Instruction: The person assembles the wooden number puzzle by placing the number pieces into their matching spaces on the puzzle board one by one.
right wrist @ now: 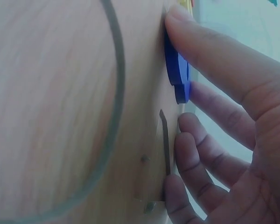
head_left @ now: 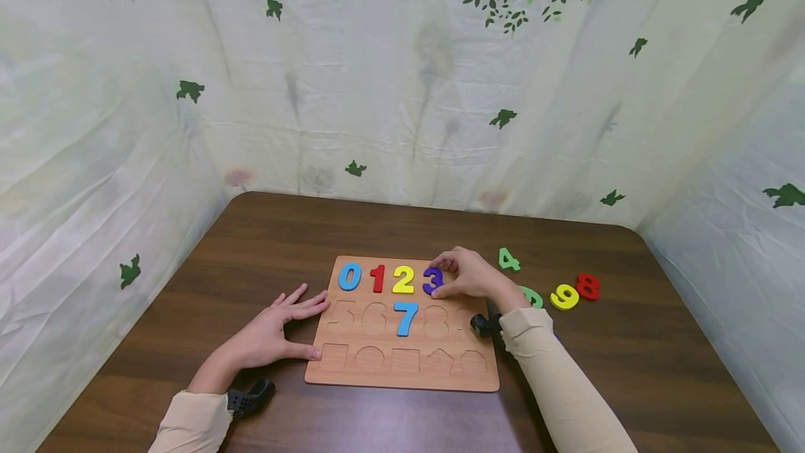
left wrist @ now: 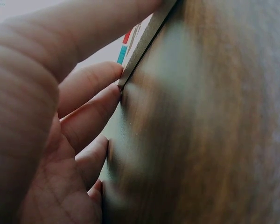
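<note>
A wooden number puzzle board (head_left: pixel 371 338) lies flat on the table. My right hand (head_left: pixel 472 277) holds a dark blue number 3 (head_left: pixel 432 281) by its edges, thumb and index finger on either side, at the board's top row. In the right wrist view the 3 (right wrist: pixel 175 63) touches the thumb, with the other fingers bent near the board. My left hand (head_left: pixel 273 334) is spread, its thumb and fingertips touching the board's left edge. A blue 0 (head_left: pixel 349 276), red 1 (head_left: pixel 377 278) and yellow 2 (head_left: pixel 403 279) fill the top row; a light blue 7 (head_left: pixel 405 318) lies below.
On the table to the right are a green 4 (head_left: pixel 508 259), a yellow 9 (head_left: pixel 564 297) and a red 8 (head_left: pixel 588 286). Another green piece (head_left: pixel 532 296) is partly hidden by my right arm. A patterned curtain (head_left: pixel 377 89) surrounds the table.
</note>
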`<state>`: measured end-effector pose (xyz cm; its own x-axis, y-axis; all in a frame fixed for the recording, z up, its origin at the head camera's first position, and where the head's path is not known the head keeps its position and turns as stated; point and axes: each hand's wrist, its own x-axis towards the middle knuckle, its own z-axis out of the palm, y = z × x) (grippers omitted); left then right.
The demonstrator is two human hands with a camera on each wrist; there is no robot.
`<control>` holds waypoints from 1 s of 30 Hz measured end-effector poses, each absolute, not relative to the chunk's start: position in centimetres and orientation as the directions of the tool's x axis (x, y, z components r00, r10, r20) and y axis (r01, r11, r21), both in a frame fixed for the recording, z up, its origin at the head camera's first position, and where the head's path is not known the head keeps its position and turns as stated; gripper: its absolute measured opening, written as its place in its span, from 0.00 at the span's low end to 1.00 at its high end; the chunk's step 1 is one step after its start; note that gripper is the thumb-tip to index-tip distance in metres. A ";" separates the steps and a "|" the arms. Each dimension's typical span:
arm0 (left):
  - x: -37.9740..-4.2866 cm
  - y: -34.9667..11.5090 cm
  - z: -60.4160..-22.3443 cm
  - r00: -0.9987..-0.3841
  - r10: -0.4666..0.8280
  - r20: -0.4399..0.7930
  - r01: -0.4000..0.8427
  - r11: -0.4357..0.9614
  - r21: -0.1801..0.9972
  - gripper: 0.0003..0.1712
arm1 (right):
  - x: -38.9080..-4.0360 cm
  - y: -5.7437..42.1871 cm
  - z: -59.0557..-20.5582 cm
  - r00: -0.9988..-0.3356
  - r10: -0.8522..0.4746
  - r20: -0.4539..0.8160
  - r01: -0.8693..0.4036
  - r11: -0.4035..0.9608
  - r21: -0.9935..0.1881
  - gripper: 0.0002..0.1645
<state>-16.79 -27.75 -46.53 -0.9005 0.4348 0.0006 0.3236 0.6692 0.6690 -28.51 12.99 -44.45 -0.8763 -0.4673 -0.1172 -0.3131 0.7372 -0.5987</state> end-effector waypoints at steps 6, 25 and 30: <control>-16.9 -27.8 -46.6 -0.903 0.430 -0.003 0.318 0.673 0.668 0.52 | -28.6 12.9 -44.6 -0.875 -0.469 -0.116 -0.317 0.738 -0.596 0.33; -16.9 -27.8 -47.0 -0.895 0.445 0.019 0.345 0.665 0.663 0.52 | -28.9 14.5 -43.9 -0.858 -0.501 -0.112 -0.336 0.713 -0.615 0.34; -16.9 -27.9 -47.0 -0.897 0.441 0.017 0.341 0.668 0.662 0.52 | -29.0 15.6 -43.4 -0.869 -0.484 -0.101 -0.327 0.716 -0.617 0.35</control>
